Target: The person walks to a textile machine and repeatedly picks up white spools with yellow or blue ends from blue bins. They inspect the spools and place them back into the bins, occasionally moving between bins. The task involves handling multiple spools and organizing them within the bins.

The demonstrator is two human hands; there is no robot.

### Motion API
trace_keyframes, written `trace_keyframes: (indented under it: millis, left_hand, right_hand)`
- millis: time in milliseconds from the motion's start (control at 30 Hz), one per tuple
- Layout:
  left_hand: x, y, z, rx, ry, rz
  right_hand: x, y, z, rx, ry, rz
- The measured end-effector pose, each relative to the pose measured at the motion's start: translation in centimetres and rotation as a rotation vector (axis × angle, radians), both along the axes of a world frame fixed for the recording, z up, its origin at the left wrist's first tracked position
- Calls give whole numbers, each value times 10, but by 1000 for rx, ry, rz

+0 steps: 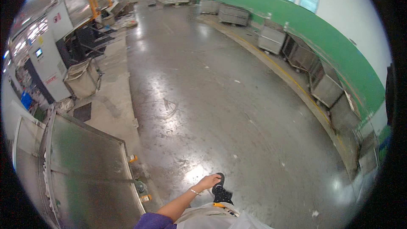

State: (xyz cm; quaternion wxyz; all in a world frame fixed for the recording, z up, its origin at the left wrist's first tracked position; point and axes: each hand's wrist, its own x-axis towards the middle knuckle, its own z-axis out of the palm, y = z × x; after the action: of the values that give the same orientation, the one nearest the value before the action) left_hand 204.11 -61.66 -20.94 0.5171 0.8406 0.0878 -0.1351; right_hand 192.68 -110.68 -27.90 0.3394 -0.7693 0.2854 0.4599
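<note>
My left hand [208, 181] hangs in front of my body at the bottom of the head view, below a purple sleeve [154, 221] and a bracelet [195, 191]. Its fingers are loosely bent and nothing shows in them. Behind it, a dark shoe [220, 178] and a black spotted trouser leg or sock [222, 195] show above the floor. A pale apron or garment [207, 217] covers my front, with a small orange item [219, 205] at its upper edge. My right hand is outside the picture.
A large metal-framed cart [89, 161] with orange casters stands close on my left. Beyond it are a canvas bin [82, 78] and grey machine cabinets [47, 65]. Along the green and white wall on the right, several grey bins [271, 40] line a yellow floor stripe [288, 75]. The floor [203, 101] looks shiny.
</note>
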Motion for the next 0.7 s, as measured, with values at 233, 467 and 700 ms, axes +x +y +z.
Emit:
trace_keyframes:
  millis: [233,467,700]
  left_hand:
    - [32,159,-59,254,453,497]
    - [28,260,-101,226,485,1066]
    - [120,391,-167,603,231,606]
  right_hand:
    - [415,44,-35,-49,-259,-257]
    - [905,443,37,176,-810,357]
    - [867,817,93,607,-723,972]
